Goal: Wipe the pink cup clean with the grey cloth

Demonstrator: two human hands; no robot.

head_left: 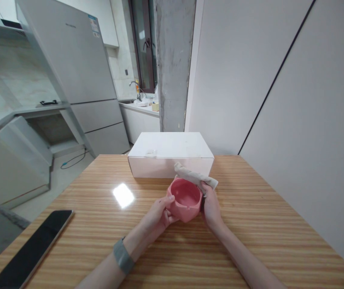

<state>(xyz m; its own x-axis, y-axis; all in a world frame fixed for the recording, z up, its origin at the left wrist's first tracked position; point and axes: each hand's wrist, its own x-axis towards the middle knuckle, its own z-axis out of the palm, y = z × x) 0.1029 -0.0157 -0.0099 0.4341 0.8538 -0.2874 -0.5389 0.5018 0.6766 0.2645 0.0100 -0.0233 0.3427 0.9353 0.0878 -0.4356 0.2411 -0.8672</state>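
A pink faceted bowl (186,196), tilted so its hollow inside faces me, is held above the wooden table (244,249). My left hand (161,216) grips its left side, thumb on the rim and fingers curled beneath. At the bowl's right side, my right hand (211,204) is closed on a folded light-grey cloth (194,175). The cloth stretches along the back of the bowl's rim. The right fingers are partly hidden behind the bowl, so I cannot tell how far they press on it.
Behind the bowl a closed white box (168,148) stands near the table's far edge. A black smartphone (33,249) lies at the left front edge. Beyond the table are a fridge (78,60), a sink counter (142,114) and a white wall panel (232,72) on the right.
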